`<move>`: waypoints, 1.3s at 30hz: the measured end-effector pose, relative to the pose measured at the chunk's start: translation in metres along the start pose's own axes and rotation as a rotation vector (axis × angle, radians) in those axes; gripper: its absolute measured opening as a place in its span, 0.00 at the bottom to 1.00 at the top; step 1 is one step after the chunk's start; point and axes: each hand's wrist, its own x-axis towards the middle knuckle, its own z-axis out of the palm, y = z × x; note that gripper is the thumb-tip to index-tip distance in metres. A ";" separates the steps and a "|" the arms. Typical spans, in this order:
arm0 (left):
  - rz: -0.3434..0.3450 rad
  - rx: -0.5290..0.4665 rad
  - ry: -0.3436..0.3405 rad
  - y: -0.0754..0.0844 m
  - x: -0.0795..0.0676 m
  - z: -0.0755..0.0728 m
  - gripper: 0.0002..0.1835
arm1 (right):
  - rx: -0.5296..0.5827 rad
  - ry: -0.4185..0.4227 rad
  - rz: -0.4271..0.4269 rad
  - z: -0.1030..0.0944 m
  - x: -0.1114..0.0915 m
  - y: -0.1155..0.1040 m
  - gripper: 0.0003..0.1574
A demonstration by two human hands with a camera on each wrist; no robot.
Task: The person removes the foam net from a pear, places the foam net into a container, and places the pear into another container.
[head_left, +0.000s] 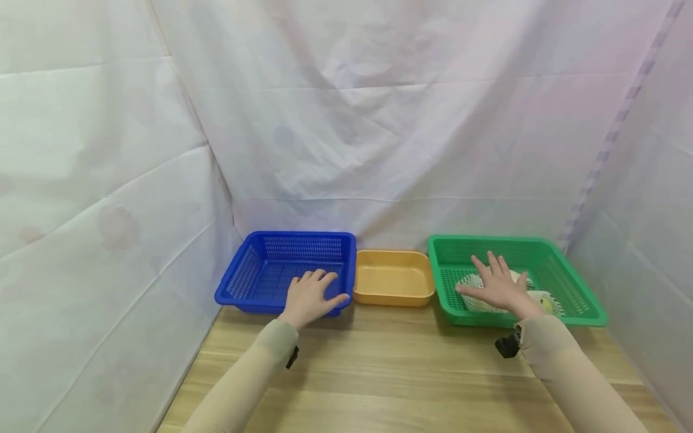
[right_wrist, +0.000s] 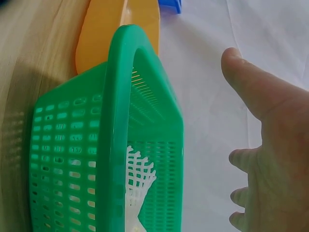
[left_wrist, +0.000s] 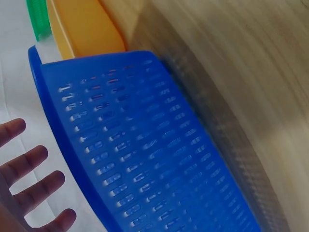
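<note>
Above the front rim of the blue basket (head_left: 260,307) my left hand (head_left: 310,297) hovers, fingers spread and holding nothing. The left wrist view shows its fingertips beside that basket's slotted blue wall (left_wrist: 135,145). My right hand (head_left: 500,288) is spread over the green basket (head_left: 582,300), with nothing in its grasp. Inside the green basket lie white foam netting (right_wrist: 137,176) and a small yellowish-green round thing (head_left: 546,305), partly hidden by the right hand and wrist. In the right wrist view, the thumb and fingers stand apart from the green rim.
Between the two baskets sits a shallow yellow-orange tray (head_left: 394,299). All three stand in a row on a wood-grain table (head_left: 400,367). White cloth (head_left: 379,138) hangs behind them and along both sides. Each wrist wears a black device (head_left: 508,346).
</note>
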 end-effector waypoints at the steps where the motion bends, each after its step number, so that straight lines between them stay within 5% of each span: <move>1: 0.001 0.002 -0.009 0.001 -0.001 0.001 0.38 | 0.004 0.001 0.001 -0.001 -0.001 -0.001 0.66; 18: 0.041 0.018 -0.065 0.007 -0.014 0.026 0.45 | -0.029 -0.040 0.031 -0.007 -0.008 -0.011 0.64; 30: 0.052 -0.008 -0.088 0.010 -0.017 0.036 0.29 | -0.026 -0.030 0.043 -0.005 -0.009 -0.006 0.66; 39: 0.068 0.035 -0.091 0.009 -0.017 0.041 0.31 | -0.046 -0.030 0.058 0.003 0.000 0.016 0.71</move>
